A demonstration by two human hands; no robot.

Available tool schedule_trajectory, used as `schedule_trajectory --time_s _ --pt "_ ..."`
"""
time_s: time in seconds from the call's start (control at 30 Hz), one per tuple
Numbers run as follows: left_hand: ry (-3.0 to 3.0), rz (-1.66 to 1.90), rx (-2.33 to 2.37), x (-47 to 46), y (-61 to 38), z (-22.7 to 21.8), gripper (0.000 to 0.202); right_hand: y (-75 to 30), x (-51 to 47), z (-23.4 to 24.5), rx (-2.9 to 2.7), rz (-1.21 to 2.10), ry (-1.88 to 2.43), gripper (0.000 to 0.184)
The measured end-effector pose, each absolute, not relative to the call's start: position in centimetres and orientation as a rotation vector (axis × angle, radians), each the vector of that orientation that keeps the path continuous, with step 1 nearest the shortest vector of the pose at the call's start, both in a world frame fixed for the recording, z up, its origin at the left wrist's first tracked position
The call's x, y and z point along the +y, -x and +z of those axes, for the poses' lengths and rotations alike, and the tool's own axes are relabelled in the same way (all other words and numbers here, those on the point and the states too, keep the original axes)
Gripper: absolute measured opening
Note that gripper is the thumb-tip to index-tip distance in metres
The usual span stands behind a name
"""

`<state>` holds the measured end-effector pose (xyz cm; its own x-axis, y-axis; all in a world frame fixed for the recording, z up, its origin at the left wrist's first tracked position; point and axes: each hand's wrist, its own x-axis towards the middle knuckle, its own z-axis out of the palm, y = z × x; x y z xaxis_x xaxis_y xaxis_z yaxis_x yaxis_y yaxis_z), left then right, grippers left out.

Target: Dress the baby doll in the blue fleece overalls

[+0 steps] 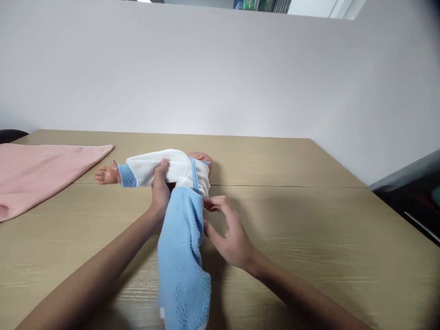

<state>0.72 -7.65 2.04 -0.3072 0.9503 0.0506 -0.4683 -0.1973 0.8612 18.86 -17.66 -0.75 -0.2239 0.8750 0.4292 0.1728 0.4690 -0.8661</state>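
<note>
A baby doll [109, 174] lies on its side across the wooden table [309, 220], bare foot pointing left, head at the right. It wears a white fleece suit [178, 167] with blue cuffs. A blue fleece garment [182, 247] hangs from the doll's middle toward me. My left hand [161, 185] is closed on the white fleece at the doll's leg. My right hand [228, 231] rests against the blue garment's right edge, fingertips pinching fabric near the doll's body.
A pink cloth [37, 172] is spread over the table's far left. A plain white wall stands behind the table. A dark object [412, 201] sits beyond the table's right edge.
</note>
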Motion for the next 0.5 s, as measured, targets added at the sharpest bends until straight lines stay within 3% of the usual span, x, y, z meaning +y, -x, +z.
schedule_trajectory --time_s 0.3,0.5 --pt "-0.734 1.621 0.792 -8.7 -0.5 1.9 0.038 -15.5 -15.4 1.0 -1.625 0.967 0.934 0.018" --pt "-0.905 1.463 0.737 -8.3 0.2 2.9 0.055 -15.3 -13.1 1.0 -1.407 1.308 0.859 0.036"
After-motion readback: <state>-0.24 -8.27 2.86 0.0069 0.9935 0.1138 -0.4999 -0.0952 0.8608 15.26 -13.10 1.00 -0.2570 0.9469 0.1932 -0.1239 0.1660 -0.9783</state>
